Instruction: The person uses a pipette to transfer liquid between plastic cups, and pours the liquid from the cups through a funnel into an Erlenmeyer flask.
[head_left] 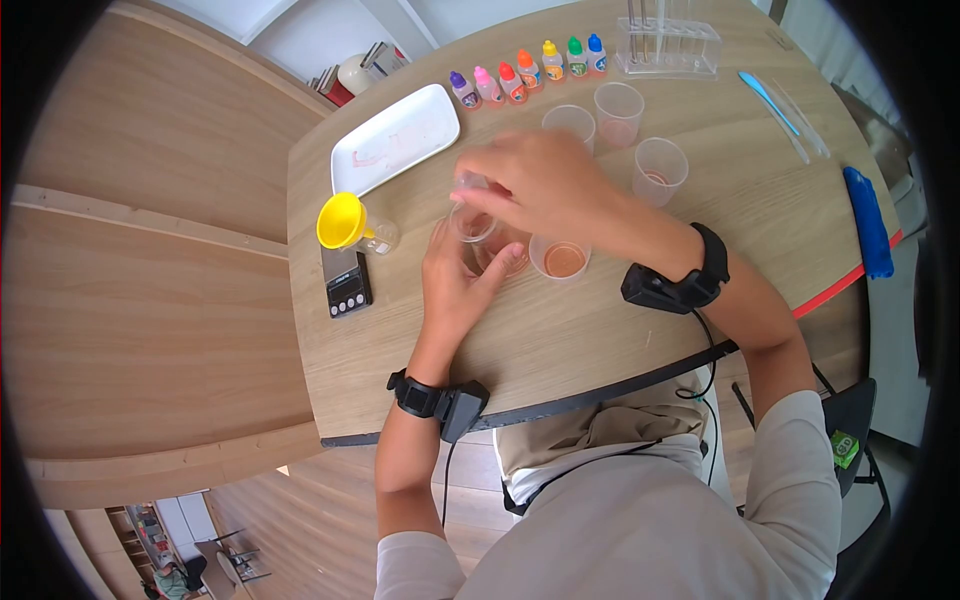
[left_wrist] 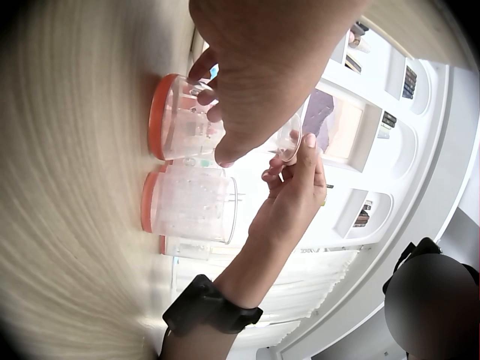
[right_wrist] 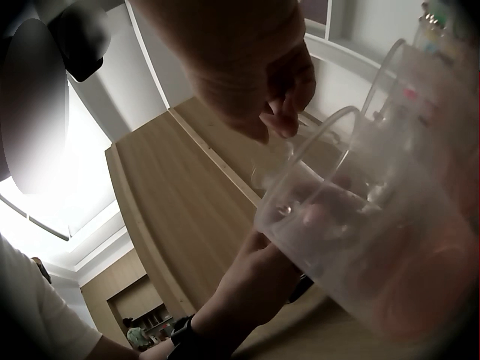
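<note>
Tabletop (head_left: 590,335); left hand (head_left: 458,285) curled round clear cup (left_wrist: 178,129); right hand (head_left: 545,180), above it, pinches small cup (left_wrist: 289,139)

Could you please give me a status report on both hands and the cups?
Left hand around large clear cup on table. Right hand holding small clear cup above it. Neighbouring cup close beside, could get bumped.

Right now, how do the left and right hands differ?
Left hand is low, curled round a cup standing on the table; right hand is raised above it. Left hand's grip wraps wide; right hand's pinches a small clear vessel. Both wear black wristbands.
</note>
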